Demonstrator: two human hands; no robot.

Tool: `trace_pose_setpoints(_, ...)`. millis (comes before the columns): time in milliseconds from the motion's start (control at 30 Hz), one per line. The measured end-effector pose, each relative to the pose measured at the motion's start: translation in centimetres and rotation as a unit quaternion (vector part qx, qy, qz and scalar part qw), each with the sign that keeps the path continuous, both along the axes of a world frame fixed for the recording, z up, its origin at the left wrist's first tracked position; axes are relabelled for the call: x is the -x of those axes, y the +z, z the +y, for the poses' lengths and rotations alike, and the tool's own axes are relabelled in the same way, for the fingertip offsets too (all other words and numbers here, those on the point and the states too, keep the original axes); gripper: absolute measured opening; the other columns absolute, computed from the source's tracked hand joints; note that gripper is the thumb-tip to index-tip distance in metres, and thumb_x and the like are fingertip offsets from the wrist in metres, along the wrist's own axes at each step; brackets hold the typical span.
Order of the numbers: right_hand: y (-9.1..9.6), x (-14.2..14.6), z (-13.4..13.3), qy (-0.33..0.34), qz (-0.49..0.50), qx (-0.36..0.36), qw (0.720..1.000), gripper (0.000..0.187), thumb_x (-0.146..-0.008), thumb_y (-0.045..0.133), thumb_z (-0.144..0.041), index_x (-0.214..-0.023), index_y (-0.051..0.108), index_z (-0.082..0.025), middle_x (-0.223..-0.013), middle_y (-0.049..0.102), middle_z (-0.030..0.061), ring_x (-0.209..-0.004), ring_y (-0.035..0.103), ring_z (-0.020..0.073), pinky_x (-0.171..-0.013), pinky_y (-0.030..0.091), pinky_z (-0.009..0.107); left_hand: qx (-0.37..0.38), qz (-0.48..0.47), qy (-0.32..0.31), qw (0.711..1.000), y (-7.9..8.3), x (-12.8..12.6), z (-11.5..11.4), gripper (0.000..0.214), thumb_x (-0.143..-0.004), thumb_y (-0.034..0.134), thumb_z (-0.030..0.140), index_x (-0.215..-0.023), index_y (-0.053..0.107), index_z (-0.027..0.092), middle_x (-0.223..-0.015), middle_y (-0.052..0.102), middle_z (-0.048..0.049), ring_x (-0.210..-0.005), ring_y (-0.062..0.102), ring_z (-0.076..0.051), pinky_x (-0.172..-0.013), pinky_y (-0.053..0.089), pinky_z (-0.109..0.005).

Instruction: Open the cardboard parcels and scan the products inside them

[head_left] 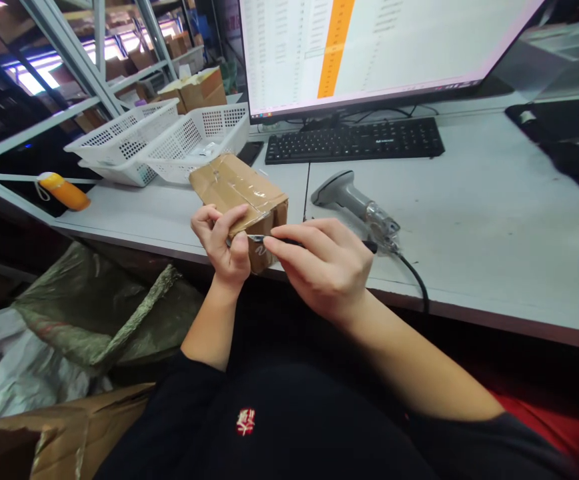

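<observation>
A small brown cardboard box (pixel 237 187) sealed with clear tape lies at the front edge of the grey desk (pixel 489 220). My left hand (pixel 222 243) is closed on the box's near end, thumb on top. My right hand (pixel 322 263) pinches a thin knife or blade tool (pixel 264 239), whose metal tip touches the box's near edge just beside my left thumb.
A grey barcode scanner (pixel 357 207) with a black cable lies right of the box. Behind are a black keyboard (pixel 354 140), a monitor (pixel 369 47), two white perforated baskets (pixel 169 140) and a phone (pixel 250 152). A yellow-orange item (pixel 64 191) lies far left. Bags and cardboard sit below left.
</observation>
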State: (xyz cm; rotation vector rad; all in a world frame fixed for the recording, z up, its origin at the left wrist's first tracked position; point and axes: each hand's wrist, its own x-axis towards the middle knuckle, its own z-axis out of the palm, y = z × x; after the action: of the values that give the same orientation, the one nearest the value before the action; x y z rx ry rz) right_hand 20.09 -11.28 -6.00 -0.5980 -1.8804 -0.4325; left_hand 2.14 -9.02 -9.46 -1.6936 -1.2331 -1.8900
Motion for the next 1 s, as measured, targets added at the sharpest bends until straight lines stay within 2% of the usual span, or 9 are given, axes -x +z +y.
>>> trace_pose_setpoints(200, 0.3, 1.0, 0.7, -0.021, -0.003, -0.031, 0.999, 0.015, -0.099, 0.069, -0.016, -0.104, 0.079, -0.026, -0.104, 0.082, 0.0015, -0.087, 0.066, 0.0181, -0.075, 0.051, 0.033, 0.0, -0.01, -0.003, 1.0, -0.1, -0.1, 0.1, 0.048, -0.1, 0.043, 0.054, -0.112, 0.076, 0.022, -0.106, 0.045, -0.0086, -0.116, 0.049, -0.028, -0.113, 0.045, -0.045)
trace_pose_setpoints(333, 0.5, 0.6, 0.6, -0.009, -0.012, -0.027, 1.0, 0.016, -0.099, 0.07, -0.016, -0.105, 0.079, -0.027, -0.106, 0.082, 0.0005, -0.088, 0.065, 0.018, -0.074, 0.05, 0.033, -0.025, -0.032, -0.025, 0.999, -0.2, -0.1, 0.0, 0.042, -0.099, 0.047, 0.049, -0.111, 0.077, 0.022, -0.106, 0.045, -0.0081, -0.115, 0.05, -0.027, -0.112, 0.045, -0.044)
trace_pose_setpoints(433, 0.5, 0.4, 0.4, -0.002, -0.016, -0.027, 0.999, 0.018, -0.098, 0.069, -0.014, -0.103, 0.079, -0.028, -0.104, 0.082, -0.0004, -0.088, 0.065, 0.0176, -0.074, 0.049, 0.032, -0.019, -0.032, -0.012, 0.999, -0.2, 0.0, -0.1, 0.044, -0.1, 0.045, 0.051, -0.11, 0.077, 0.022, -0.106, 0.045, -0.0083, -0.116, 0.05, -0.027, -0.113, 0.045, -0.044)
trace_pose_setpoints(567, 0.2, 1.0, 0.7, -0.003, -0.009, -0.043, 0.999, 0.014, -0.098, 0.07, -0.016, -0.102, 0.079, -0.026, -0.104, 0.082, -0.0001, -0.087, 0.065, 0.0183, -0.073, 0.049, 0.033, -0.033, -0.026, -0.03, 0.999, -0.2, 0.1, 0.0, 0.042, -0.1, 0.047, 0.05, -0.112, 0.077, 0.023, -0.106, 0.046, -0.0078, -0.114, 0.051, -0.027, -0.113, 0.045, -0.043)
trace_pose_setpoints(667, 0.4, 0.9, 1.5, -0.027, -0.007, -0.033, 0.999, 0.015, -0.1, 0.068, -0.017, -0.105, 0.078, -0.026, -0.106, 0.082, 0.0005, -0.088, 0.066, 0.0187, -0.075, 0.049, 0.034, -0.047, -0.027, -0.045, 0.998, -0.2, 0.2, 0.2, 0.038, -0.1, 0.05, 0.047, -0.111, 0.077, 0.023, -0.104, 0.047, -0.0071, -0.114, 0.05, -0.026, -0.112, 0.045, -0.042)
trace_pose_setpoints(800, 0.8, -0.8, 2.6, -0.072, 0.004, 0.012, 0.997, 0.015, -0.101, 0.067, -0.021, -0.104, 0.079, -0.029, -0.103, 0.082, 0.0012, -0.088, 0.068, 0.0197, -0.076, 0.051, 0.035, -0.041, -0.012, -0.035, 0.998, -0.2, 0.2, 0.1, 0.039, -0.101, 0.049, 0.048, -0.111, 0.077, 0.022, -0.103, 0.048, -0.0069, -0.114, 0.051, -0.026, -0.114, 0.044, -0.043)
trace_pose_setpoints(933, -0.1, -2.8, 2.8, -0.037, 0.069, 0.107, 0.991, 0.016, -0.101, 0.067, -0.025, -0.109, 0.08, -0.028, -0.105, 0.08, 0.006, -0.093, 0.072, 0.0224, -0.083, 0.058, 0.038, -0.032, 0.016, -0.046, 0.998, -0.5, 0.5, -0.4, 0.044, -0.101, 0.05, 0.056, -0.118, 0.075, 0.024, -0.106, 0.048, -0.0073, -0.118, 0.052, -0.027, -0.119, 0.042, -0.045)
trace_pose_setpoints(1000, -1.0, -3.1, 2.6, 0.009, 0.144, 0.207, 0.968, 0.017, -0.101, 0.066, -0.028, -0.112, 0.079, -0.025, -0.104, 0.079, 0.0077, -0.092, 0.073, 0.0227, -0.081, 0.061, 0.039, -0.057, 0.032, -0.072, 0.995, -0.4, 1.5, 0.1, 0.05, -0.101, 0.048, 0.064, -0.117, 0.075, 0.026, -0.108, 0.052, -0.0073, -0.12, 0.055, -0.027, -0.124, 0.038, -0.048)
